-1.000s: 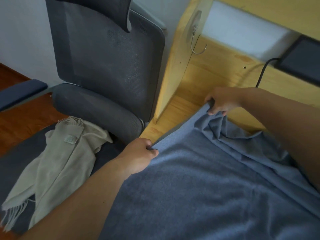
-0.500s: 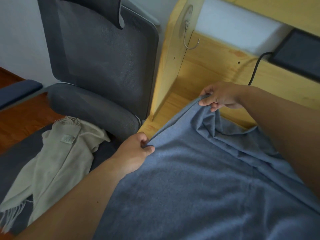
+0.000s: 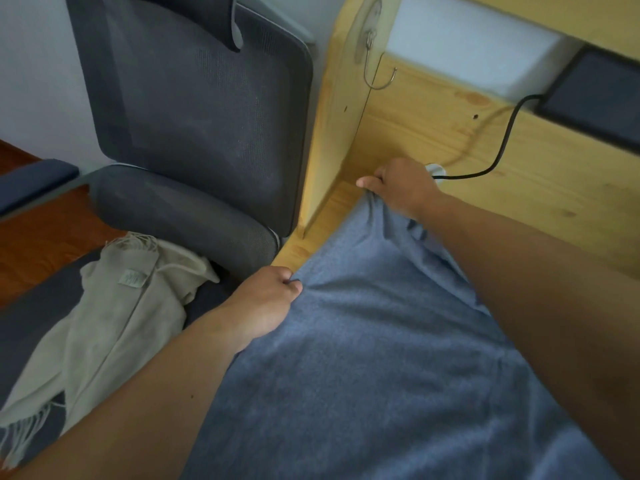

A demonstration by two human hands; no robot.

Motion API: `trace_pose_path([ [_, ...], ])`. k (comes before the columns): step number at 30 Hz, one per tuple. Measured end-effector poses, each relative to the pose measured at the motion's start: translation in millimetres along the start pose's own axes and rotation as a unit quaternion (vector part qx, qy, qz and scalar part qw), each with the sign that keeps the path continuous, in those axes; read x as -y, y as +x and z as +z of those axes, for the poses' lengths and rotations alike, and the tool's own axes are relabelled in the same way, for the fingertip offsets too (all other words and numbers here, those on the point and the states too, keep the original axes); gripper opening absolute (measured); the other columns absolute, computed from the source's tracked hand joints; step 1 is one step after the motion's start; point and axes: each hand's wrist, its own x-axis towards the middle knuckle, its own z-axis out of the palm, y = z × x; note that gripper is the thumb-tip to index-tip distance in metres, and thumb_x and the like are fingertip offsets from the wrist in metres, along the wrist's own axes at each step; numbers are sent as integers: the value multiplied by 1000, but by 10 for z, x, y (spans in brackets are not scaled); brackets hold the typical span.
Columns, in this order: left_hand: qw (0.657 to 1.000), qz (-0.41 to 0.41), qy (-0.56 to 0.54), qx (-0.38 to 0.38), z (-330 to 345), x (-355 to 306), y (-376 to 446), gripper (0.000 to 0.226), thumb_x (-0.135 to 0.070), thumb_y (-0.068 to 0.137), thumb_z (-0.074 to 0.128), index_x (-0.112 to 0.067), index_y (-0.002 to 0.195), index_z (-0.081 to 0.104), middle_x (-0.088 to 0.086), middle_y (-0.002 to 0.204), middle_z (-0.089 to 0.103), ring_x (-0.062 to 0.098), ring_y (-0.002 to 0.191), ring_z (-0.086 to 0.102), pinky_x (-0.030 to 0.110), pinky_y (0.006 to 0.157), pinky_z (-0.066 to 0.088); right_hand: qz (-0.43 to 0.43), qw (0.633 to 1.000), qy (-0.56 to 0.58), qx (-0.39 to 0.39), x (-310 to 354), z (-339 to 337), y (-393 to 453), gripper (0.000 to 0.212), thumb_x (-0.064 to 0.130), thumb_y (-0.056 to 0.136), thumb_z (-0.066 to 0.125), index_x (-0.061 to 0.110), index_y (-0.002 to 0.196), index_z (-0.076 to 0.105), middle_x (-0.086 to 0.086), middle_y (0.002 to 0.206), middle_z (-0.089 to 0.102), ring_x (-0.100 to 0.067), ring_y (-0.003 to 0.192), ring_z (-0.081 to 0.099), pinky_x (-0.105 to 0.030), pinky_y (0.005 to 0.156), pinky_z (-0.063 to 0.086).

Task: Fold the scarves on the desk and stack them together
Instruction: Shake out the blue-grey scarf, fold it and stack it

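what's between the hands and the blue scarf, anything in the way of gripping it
Nothing visible. The left hand already pinches the blue scarf at its near edge, and the right hand grips its far edge on the wooden desk. The black cable lies just behind the right hand.

A dark grey mesh office chair (image 3: 194, 126) stands at the left, its tall backrest just beside the upright wooden side panel (image 3: 337, 116) of the pale pine tabletop (image 3: 540, 174). A blue armrest (image 3: 34, 180) shows at the far left edge, over a reddish-brown wooden floor (image 3: 38, 244). A metal hook (image 3: 375, 71) hangs on the side panel from a round mount. A black cable (image 3: 498, 157) curves across the wood to a flat black device (image 3: 595, 98) at the upper right, which lies against a white wall (image 3: 464, 46).
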Motion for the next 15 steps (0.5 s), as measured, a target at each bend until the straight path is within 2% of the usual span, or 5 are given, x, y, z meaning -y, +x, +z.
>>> trace_pose_path([
  [4, 999, -6, -33, -16, 31, 20, 27, 36, -21, 100, 55, -19, 69, 38, -10, 51, 29, 9, 45, 27, 28, 51, 24, 62, 998, -25, 4, 119, 280, 5, 50, 54, 105, 35, 10, 96, 56, -10, 102, 58, -34, 101, 59, -41, 75, 43],
  [7, 997, 8, -46, -55, 64, -14, -14, 6, -17, 97, 52, -17, 91, 52, -4, 66, 49, 11, 50, 39, 24, 44, 31, 69, 991, 44, -106, 268, 416, -278, 49, 45, 106, 38, 7, 136, 46, -16, 146, 36, -38, 125, 44, -51, 96, 41],
  [10, 987, 23, 26, -154, 178, 37, -122, 31, -17, 93, 57, -21, 124, 50, 5, 100, 61, 23, 80, 60, 32, 65, 47, -11, 983, 57, -172, 446, 552, -1096, 48, 41, 103, 43, 10, 139, 50, -15, 148, 42, -35, 130, 43, -48, 108, 41],
  [12, 911, 175, 234, -290, 356, 34, -176, 47, -16, 85, 62, -15, 131, 56, 13, 123, 56, 36, 109, 55, 47, 87, 45, -26, 989, 28, -140, 438, 718, -1734, 51, 44, 102, 39, 12, 139, 52, -14, 146, 46, -33, 133, 42, -47, 111, 39],
  [15, 841, 349, 372, -183, 706, -96, 31, 55, -38, 96, 45, -14, 145, 54, 15, 155, 42, 36, 144, 37, 50, 112, 34, 38, 994, -17, -102, 269, 929, -2242, 57, 48, 101, 35, 14, 143, 51, -15, 151, 44, -37, 140, 38, -53, 114, 36],
])
